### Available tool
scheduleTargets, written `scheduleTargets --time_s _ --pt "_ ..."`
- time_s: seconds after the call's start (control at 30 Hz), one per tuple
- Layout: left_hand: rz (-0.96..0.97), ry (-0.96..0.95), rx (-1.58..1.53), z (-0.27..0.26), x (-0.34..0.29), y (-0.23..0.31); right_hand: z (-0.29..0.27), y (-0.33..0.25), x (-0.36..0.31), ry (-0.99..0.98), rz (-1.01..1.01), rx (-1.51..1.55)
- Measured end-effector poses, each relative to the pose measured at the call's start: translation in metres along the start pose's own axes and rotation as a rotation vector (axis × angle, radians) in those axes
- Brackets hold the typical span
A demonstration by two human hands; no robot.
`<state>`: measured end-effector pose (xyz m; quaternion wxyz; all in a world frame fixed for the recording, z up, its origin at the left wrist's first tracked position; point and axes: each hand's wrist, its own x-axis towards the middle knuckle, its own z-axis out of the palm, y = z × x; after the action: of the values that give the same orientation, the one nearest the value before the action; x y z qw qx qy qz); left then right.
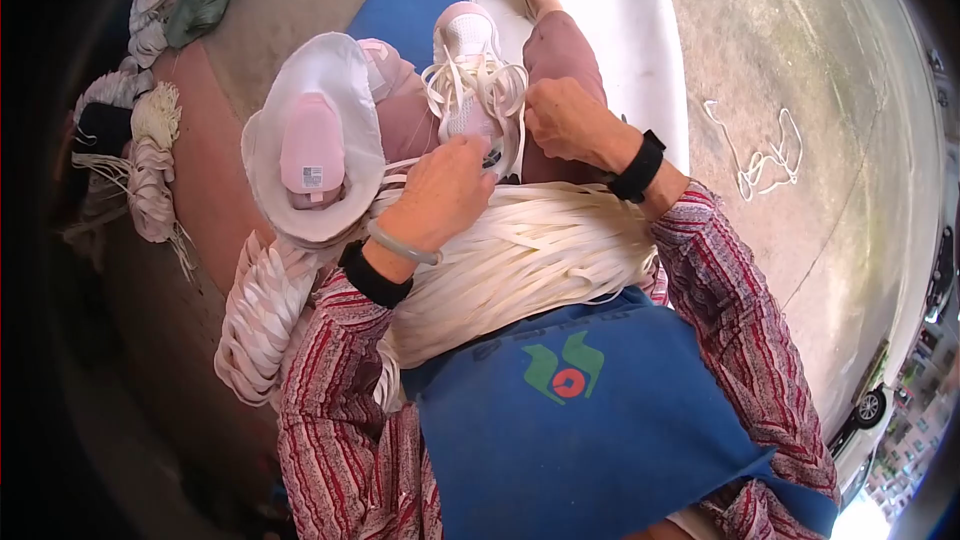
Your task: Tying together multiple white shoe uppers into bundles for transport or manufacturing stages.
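Observation:
A pink and white sneaker (467, 35) lies toe away from me over my legs, with loose loops of cream shoelace (508, 87) across its front. My left hand (445, 190) is closed at its near end, fingers bent on the shoe's edge; part of the shoe is hidden under them. To the right of the shoe, my right hand (575, 125) pinches with bent fingers, and a strand of lace runs up to its fingertips. A thick bundle of cream laces (540, 245) rests on my lap just below both hands.
At the left sits a white padded oval piece (262, 120) with a pink labelled part (312, 145) in it. Twisted lace hanks (262, 315) hang below it, others (150, 175) lie farther left. A loose white cord (765, 165) lies on the floor at right, beyond a white sheet (640, 30).

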<state>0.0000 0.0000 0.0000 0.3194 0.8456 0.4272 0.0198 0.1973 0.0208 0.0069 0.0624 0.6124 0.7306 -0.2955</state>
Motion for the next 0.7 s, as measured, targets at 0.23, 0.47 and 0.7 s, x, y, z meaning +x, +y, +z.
scheduleTargets --time_s 0.23,0.47,0.7 --pt "0.016 -0.021 0.005 0.014 -0.005 -0.003 0.061 0.027 0.024 0.179 -0.147 0.395" --pt "-0.136 -0.200 -0.001 0.019 0.010 -0.002 0.039 0.014 0.012 0.129 0.023 1.030" --pt "-0.091 -0.171 -0.032 0.022 0.009 0.000 0.032 0.027 0.014 -0.128 0.181 1.106"
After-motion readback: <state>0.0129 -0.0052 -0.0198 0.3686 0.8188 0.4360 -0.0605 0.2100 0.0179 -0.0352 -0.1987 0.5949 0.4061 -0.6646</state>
